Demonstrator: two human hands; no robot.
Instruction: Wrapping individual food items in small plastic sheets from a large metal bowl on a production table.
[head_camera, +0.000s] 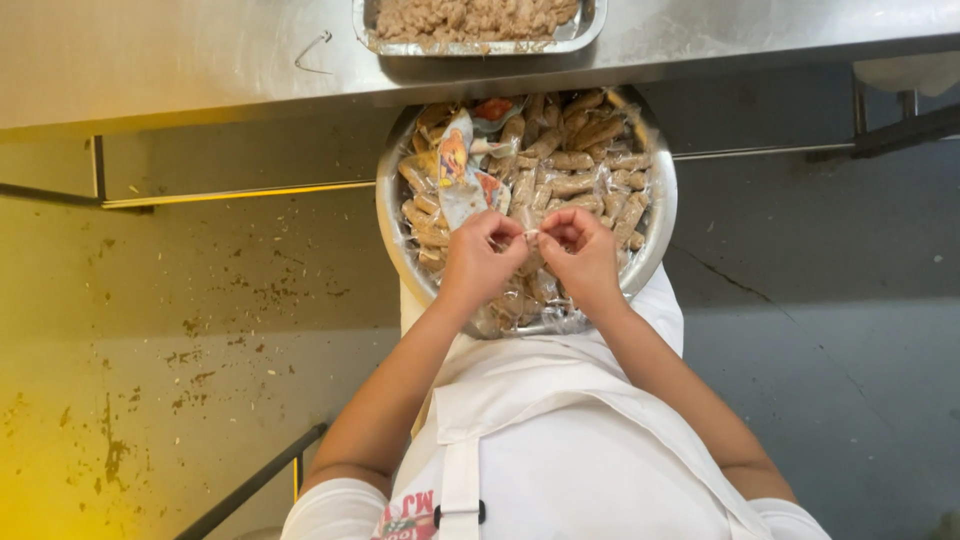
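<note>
Two bare hands meet over a round metal bowl heaped with small brown snack pieces sealed in clear plastic packets. Seen from the head camera, the left hand and the right hand pinch a small clear wrapper between their fingertips, each hand closed on one end of it, just above the near middle of the bowl. Printed empty wrappers, coloured orange and red, lie on the pile at the bowl's left side, just beyond the left hand. The bowl sits on the person's lap, against a white apron, its far rim tucked under the edge of a steel table. On that table, at the far edge of the scene, a rectangular foil tray holds loose brown pieces. A thin wire hook rests on the tabletop to the left of the tray. Below, a stained yellowish floor spreads on the left and a grey floor on the right.
</note>
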